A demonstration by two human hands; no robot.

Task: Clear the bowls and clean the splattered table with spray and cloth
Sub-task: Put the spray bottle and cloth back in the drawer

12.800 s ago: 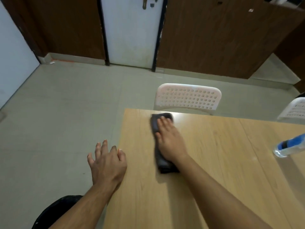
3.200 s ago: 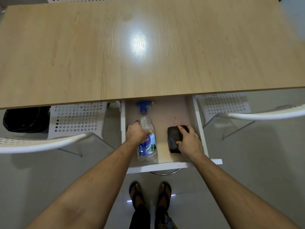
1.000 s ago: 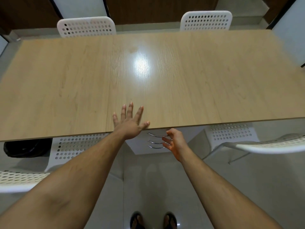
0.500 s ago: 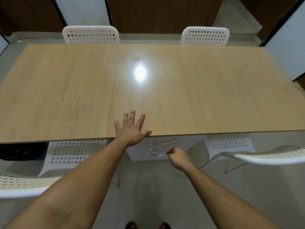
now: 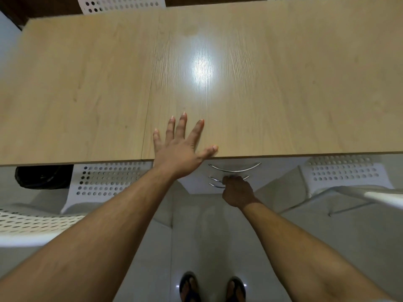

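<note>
At six o'clock stand two dark sandals point(image 5: 212, 287). Above, the right hand point(image 5: 237, 190) seems to curl around a curved silver drawer handle point(image 5: 231, 178) on the white drawer unit point(image 5: 196, 186). At twelve o'clock, the left hand point(image 5: 181, 149) lies spread flat on the pale wooden table point(image 5: 283, 83).

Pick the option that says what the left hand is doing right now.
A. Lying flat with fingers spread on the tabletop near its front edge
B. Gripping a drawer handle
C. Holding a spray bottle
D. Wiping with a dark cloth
A. The left hand lies flat, fingers spread, on the table near its front edge; it is the right hand that is at the drawer handles.
</note>
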